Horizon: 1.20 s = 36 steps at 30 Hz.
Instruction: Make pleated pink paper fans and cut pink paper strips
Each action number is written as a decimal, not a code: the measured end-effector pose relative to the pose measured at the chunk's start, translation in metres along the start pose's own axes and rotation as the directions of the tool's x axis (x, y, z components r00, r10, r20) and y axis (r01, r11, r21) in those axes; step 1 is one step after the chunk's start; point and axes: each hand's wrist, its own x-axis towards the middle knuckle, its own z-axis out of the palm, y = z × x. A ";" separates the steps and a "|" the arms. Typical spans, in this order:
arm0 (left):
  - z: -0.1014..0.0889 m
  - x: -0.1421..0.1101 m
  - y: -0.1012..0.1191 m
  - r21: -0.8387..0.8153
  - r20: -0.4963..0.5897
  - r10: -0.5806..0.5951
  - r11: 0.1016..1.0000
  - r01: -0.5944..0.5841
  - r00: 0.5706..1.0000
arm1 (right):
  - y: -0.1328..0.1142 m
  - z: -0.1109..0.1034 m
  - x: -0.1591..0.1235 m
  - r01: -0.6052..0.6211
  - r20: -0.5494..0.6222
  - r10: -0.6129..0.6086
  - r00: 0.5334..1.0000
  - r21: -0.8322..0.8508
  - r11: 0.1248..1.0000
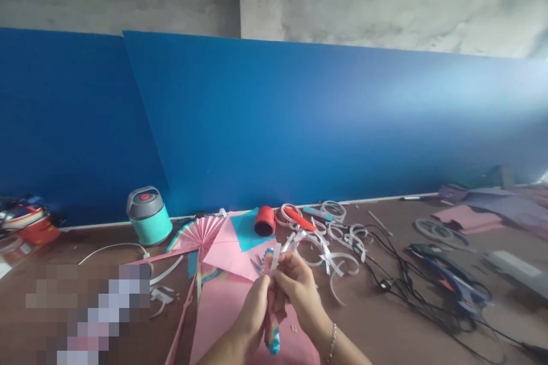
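My left hand point(253, 309) is closed around a narrow bundle of pleated paper point(274, 339), pink with blue and tan edges, held upright over the table. At its upper end, my right hand point(302, 285) pinches a white strip point(276, 256) between thumb and fingers. Pink paper sheets point(218, 313) lie beneath both hands. Just beyond is a pink and blue sheet point(226, 248), with what look like scissor tips point(256, 262) showing beside the bundle. An opened pink pleated paper fan point(203, 234) rests behind, to the left.
Behind my hands are a red cylinder point(265, 221), a red pen-like tool point(299, 218), tape rolls point(334, 211) and curled white strips point(327, 256). A turquoise jar point(150, 227) stands left. Black cables point(405, 279), a glue gun point(454, 282) and a power strip point(518, 271) lie right. A blue panel point(299, 125) borders the back.
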 end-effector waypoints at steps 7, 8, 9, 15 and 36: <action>0.000 0.002 -0.002 0.044 0.008 0.011 0.999 -0.011 1.000 | -0.005 0.000 -0.001 -0.106 0.078 0.094 0.992 0.159 0.982; 0.000 0.003 -0.002 0.060 0.010 0.016 0.998 -0.016 1.000 | -0.006 0.000 -0.001 -0.106 0.085 0.093 0.992 0.166 0.980; 0.000 0.004 -0.002 0.078 0.007 0.011 0.997 -0.012 1.000 | -0.006 0.000 -0.001 -0.106 0.091 0.092 0.992 0.165 0.980; -0.004 0.005 -0.001 0.066 0.045 -0.007 0.998 0.004 0.999 | -0.006 -0.002 -0.001 -0.130 0.144 0.113 0.983 0.112 0.985; -0.007 -0.004 -0.006 0.142 0.138 -0.111 0.986 0.092 0.984 | 0.000 -0.036 0.026 0.233 0.155 -0.189 0.970 -0.352 0.906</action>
